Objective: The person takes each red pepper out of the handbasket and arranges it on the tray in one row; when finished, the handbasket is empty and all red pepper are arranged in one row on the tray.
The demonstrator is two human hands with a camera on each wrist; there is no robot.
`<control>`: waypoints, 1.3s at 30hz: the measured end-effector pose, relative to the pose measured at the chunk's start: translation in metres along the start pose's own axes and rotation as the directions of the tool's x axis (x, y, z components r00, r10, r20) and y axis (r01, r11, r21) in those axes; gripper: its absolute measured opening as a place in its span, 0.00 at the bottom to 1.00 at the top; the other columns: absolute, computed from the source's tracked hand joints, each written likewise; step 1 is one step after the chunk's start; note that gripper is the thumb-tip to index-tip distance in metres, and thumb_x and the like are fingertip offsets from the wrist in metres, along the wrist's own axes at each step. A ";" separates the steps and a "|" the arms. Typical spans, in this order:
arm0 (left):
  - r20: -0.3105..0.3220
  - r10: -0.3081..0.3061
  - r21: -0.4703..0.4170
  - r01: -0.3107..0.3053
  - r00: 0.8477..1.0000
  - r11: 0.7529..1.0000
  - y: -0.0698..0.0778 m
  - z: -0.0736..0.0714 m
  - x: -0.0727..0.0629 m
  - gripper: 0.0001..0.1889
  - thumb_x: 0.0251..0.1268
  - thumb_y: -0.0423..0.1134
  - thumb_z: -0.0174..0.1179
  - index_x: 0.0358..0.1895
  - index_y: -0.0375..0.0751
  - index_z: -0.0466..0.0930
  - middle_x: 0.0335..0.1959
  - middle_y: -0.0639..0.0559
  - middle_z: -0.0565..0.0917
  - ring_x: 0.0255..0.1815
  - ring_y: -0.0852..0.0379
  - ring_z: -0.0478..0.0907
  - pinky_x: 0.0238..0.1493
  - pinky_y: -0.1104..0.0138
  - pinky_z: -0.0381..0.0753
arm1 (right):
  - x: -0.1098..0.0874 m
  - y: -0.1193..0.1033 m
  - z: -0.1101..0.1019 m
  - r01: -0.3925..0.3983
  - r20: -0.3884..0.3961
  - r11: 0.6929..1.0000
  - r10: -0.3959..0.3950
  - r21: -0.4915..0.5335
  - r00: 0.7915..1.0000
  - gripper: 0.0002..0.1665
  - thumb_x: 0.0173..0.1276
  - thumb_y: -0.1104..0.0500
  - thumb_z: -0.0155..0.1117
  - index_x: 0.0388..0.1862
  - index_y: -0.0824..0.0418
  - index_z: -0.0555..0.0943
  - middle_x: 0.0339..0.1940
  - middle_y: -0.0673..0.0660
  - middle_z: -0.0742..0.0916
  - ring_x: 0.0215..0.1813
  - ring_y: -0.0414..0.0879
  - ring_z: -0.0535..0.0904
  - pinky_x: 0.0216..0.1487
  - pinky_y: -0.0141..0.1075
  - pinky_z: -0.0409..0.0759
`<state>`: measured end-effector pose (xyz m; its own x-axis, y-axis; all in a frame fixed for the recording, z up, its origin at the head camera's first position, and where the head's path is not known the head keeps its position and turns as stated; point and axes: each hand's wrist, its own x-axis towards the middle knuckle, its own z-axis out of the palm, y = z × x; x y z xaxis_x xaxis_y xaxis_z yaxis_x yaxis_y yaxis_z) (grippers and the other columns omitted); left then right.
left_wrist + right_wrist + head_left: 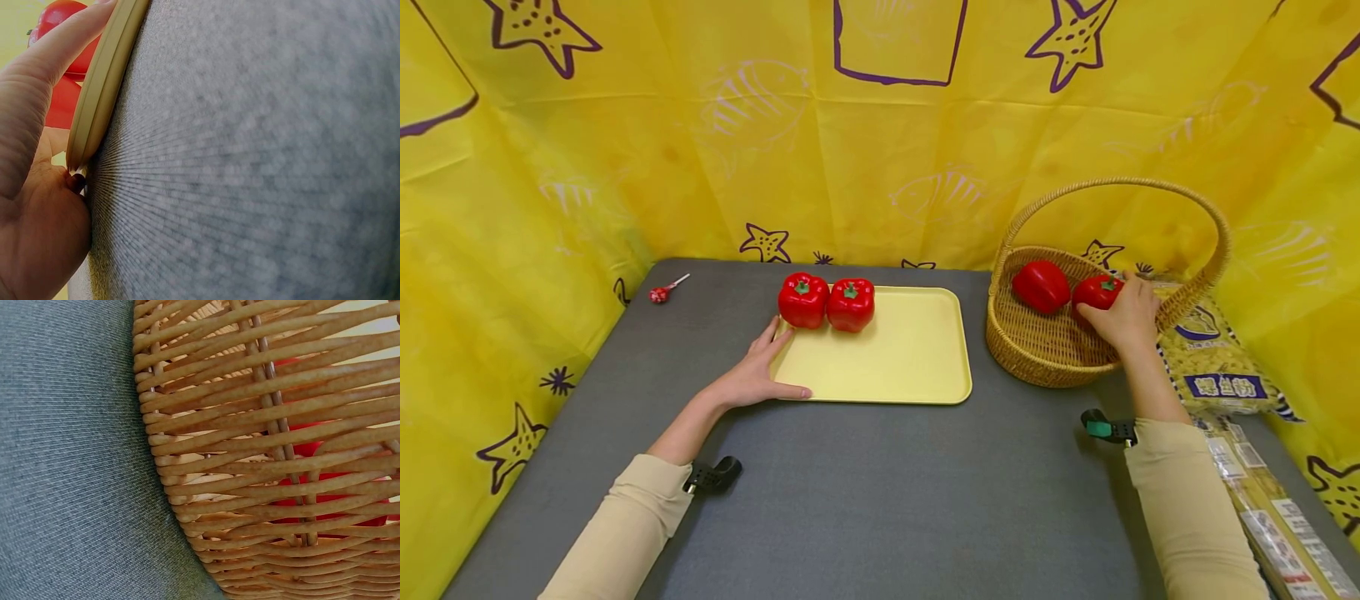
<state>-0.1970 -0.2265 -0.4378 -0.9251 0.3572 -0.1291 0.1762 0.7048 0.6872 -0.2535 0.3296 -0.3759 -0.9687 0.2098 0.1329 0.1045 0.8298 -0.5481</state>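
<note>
My left hand point(758, 373) rests at the left end of a pale yellow tray point(910, 350), its fingers spread along the side and the thumb at the front rim. Two red bell peppers point(803, 300) point(851, 305) with green stems sit side by side at the tray's back left. Inside a wicker basket point(1026, 354), my right hand point(1129, 315) grips another red bell pepper point(1097, 291) from above, with fingers and thumb around it. One more red pepper point(1041, 287) lies on its side to the left of it. Basket weave point(269, 462) fills much of the right wrist view and hides that hand.
The basket's tall handle point(1120, 182) arches over its opening. Right of it lie a yellow food packet point(1217, 350) and a long clear package point(1270, 508). A red lollipop point(659, 294) is at the far left of the grey table point(895, 500). Yellow cloth point(880, 167) hangs behind.
</note>
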 end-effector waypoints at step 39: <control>-0.006 0.001 0.007 -0.001 1.000 1.000 0.001 0.000 0.000 0.60 0.47 0.60 0.72 0.78 0.39 0.45 0.79 0.43 0.30 0.76 0.33 0.32 0.66 0.31 0.43 | -0.021 -0.023 0.001 0.124 -0.047 0.992 -0.123 0.020 0.991 0.48 0.62 0.54 0.69 0.73 0.73 0.57 0.64 0.79 0.66 0.67 0.74 0.57 0.62 0.65 0.58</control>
<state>-0.1970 -0.2257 -0.4368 -0.9269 0.3542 -0.1240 0.1794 0.7085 0.6826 -0.2358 0.3055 -0.3668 -0.9625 0.1300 0.2379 -0.0212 0.8387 -0.5441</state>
